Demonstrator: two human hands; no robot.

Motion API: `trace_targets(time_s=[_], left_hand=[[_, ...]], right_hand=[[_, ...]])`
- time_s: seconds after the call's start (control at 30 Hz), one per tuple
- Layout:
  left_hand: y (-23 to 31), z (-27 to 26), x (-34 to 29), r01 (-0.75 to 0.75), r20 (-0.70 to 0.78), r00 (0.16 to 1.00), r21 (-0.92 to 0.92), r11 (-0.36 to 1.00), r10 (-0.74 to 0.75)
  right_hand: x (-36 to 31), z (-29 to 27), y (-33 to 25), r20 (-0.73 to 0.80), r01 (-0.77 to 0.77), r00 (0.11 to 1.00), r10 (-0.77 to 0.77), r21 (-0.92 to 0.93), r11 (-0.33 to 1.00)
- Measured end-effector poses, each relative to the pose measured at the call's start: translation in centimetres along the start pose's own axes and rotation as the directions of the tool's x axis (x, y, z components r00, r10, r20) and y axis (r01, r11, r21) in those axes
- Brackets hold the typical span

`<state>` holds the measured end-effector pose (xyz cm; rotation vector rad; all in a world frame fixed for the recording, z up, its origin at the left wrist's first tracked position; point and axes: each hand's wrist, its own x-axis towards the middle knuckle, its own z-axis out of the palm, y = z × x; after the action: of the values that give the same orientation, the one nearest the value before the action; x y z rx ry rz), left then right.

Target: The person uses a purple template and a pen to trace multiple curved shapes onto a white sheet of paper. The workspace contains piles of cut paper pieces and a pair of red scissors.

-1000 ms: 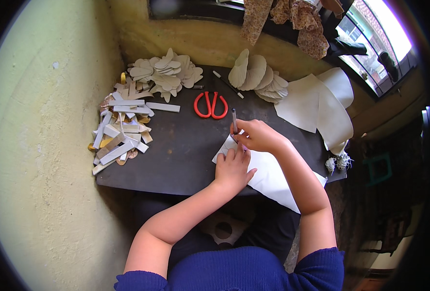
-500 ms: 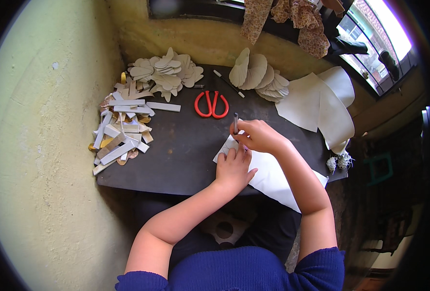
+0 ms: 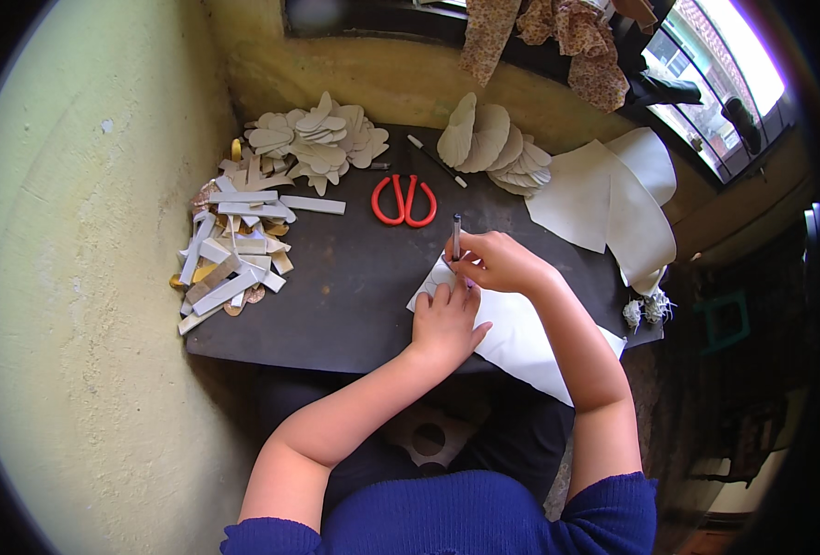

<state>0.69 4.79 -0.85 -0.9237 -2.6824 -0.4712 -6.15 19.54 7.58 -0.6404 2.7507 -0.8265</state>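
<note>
My right hand [image 3: 503, 262] grips a dark pen [image 3: 456, 237], which stands nearly upright over the far end of a white sheet [image 3: 527, 344]. On that same end lies my left hand [image 3: 441, 326], fingers laid on the surface and thumb held apart. Faint curved outlines show left of the pen, but the pen's tip and whatever lies beneath the left fingertips are hidden. The sheet runs toward me under the right forearm and hangs past the table's near edge. Beyond my hands lie red-handled scissors [image 3: 391, 219].
On the dark table [image 3: 336, 296], loose pale strips [image 3: 234, 208] crowd the left side. Petal-shaped cutouts [image 3: 317, 139] and rounded pieces [image 3: 489, 139] stand in heaps at the back. Larger white sheets [image 3: 604, 199] cover the right side, near white tangled bits [image 3: 655, 306]. Another pen [image 3: 436, 159] lies behind the scissors.
The pen has shifted slightly to the right and stands more upright, with my right hand moving a little along with it. My left hand stays in place.
</note>
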Motion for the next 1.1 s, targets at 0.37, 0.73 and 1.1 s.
trace_targets(time_s=[0.37,0.73,1.1], left_hand=[[-0.1,0.0,0.0,0.003,-0.008,1.000,-0.008,1.000,-0.003],[-0.1,-0.1,0.0,0.002,-0.011,1.000,-0.006,1.000,-0.002],[0.0,-0.2,0.0,0.005,0.014,1.000,-0.009,1.000,-0.005]], right_hand=[[0.1,0.3,-0.1,-0.056,0.010,0.998,-0.009,0.014,1.000],[0.4,0.7,0.0,-0.097,0.012,0.995,-0.015,-0.034,0.999],[0.2,1.0,0.7,-0.132,0.020,0.991,-0.017,0.020,1.000]])
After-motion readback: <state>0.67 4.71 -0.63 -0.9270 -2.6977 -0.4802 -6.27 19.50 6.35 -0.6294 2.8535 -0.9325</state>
